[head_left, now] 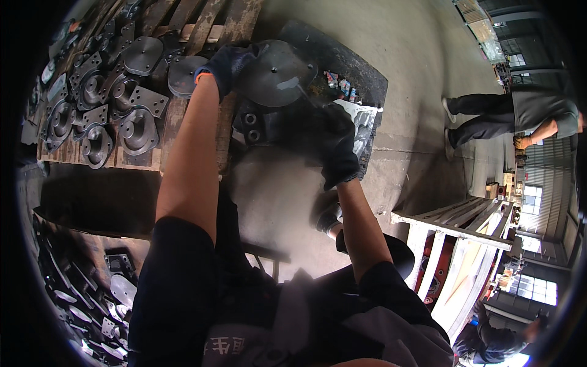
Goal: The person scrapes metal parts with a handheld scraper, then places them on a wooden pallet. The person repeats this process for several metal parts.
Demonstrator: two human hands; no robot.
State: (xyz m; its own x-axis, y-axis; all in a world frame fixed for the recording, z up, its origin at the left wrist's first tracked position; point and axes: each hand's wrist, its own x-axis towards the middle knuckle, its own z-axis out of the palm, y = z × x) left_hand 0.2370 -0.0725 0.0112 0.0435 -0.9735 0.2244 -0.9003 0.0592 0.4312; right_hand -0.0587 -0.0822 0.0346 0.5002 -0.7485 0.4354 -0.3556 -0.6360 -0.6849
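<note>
A round dark metal plate (pixel 272 76) with small holes is tilted up in front of me. My left hand (pixel 229 66), in a dark glove with an orange cuff, grips its left edge. My right hand (pixel 340 144), also in a dark glove, is closed to the lower right of the plate. A thin rod-like tool (pixel 304 93) reaches from it toward a pale smear on the plate's face; its kind is unclear. Under the plate shows a dark metal block with two round holes (pixel 250 127).
On the left a wooden pallet (pixel 202 30) carries several flanged metal parts (pixel 136 131). Small tubes (pixel 342 85) lie on the dark bench top (pixel 367 76) beyond my right hand. More parts (pixel 122 290) stand lower left, a wooden crate (pixel 422 244) lower right. Two other people are at right.
</note>
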